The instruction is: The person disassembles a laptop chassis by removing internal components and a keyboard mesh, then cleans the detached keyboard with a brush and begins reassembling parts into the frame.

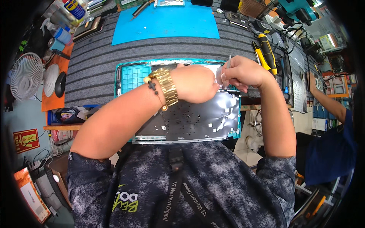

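A teal laptop shell (131, 78) lies open side up on the striped grey bench mat, with a dark metal backing plate (197, 119) covering its near half. My left hand (195, 83), with a gold watch and a bead bracelet on the wrist, is closed over the shell's upper middle and touches a piece of clear film (219, 74). My right hand (243, 72) pinches a thin metal tool (228, 62) held upright beside that film. What my left fingers grip is hidden under the hand.
A blue work mat (167, 22) lies farther back on the bench. Yellow-handled screwdrivers (266, 53) and cables sit at the right, a small white fan (24, 76), a black mouse (60, 84) and spray bottles at the left. Another person in a blue sleeve (334, 144) sits at the right.
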A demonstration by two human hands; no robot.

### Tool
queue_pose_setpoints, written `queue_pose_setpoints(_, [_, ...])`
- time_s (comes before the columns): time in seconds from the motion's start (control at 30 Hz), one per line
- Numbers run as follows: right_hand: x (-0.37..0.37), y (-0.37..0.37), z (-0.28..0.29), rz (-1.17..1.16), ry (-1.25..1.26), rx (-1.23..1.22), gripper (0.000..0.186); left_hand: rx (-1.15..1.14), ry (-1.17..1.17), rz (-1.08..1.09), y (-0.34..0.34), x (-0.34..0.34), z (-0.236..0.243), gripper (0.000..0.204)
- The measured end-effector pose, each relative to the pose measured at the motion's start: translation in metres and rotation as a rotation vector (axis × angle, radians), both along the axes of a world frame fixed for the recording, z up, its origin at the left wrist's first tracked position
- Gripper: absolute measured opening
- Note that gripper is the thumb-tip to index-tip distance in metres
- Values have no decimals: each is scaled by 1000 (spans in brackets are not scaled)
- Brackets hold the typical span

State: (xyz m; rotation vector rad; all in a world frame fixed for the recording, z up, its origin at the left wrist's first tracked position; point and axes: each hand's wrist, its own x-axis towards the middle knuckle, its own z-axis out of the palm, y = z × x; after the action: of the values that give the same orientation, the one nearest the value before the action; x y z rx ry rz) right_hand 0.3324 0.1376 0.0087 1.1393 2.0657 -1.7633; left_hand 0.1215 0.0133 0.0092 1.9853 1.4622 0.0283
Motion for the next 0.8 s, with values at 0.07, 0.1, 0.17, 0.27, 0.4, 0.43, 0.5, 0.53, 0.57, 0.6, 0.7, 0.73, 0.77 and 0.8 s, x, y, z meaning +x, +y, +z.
queue_pose_setpoints(0.07, [-1, -2, 2, -19, 7, -19, 28, -19, -112, -62, 5, -8, -4, 51])
queue_pose_setpoints(0.1, [2, 0, -2, -37, 24, -58, 26, -15, -152, -102, 9, -12, -2, 54])
queue_pose_setpoints(0.17, [6, -5, 2, -67, 62, -30, 24, -90, -167, -96, 12, -16, 10, 55])
queue_pose_setpoints(0.27, [16, -11, 8, -123, 138, 22, 22, -173, -174, -114, 20, -22, 17, 56])
queue_pose_setpoints(0.4, [42, -9, 27, -324, 352, 145, 25, -38, -199, -286, 26, -23, 15, 53])
queue_pose_setpoints(0.43, [49, -7, 31, -330, 351, 167, 20, -54, -139, -265, 24, -23, 18, 51])
queue_pose_setpoints(0.5, [61, -1, 33, -364, 313, 208, 20, -86, -120, -214, 20, -24, 13, 45])
queue_pose_setpoints(0.53, [68, 3, 32, -392, 284, 236, 21, -86, -120, -188, 19, -24, 11, 38])
queue_pose_setpoints(0.57, [79, 9, 29, -372, 118, 329, 19, -93, -151, -178, 19, -23, 8, 36])
queue_pose_setpoints(0.6, [85, 9, 22, -379, 114, 333, 19, -101, -177, -161, 16, -23, 7, 34])
queue_pose_setpoints(0.7, [91, -1, 2, -257, -144, 971, 23, -114, -167, -124, 16, -20, 3, 30])
queue_pose_setpoints(0.73, [92, -8, -2, -255, -141, 968, 23, -116, -165, -120, 15, -20, 1, 30])
queue_pose_setpoints(0.77, [84, -16, -5, -228, -75, 1296, 25, -55, -203, -125, 13, -22, -2, 29])
queue_pose_setpoints(0.8, [77, -27, -5, -200, -6, 1625, 28, 7, -243, -135, 12, -23, -1, 29])
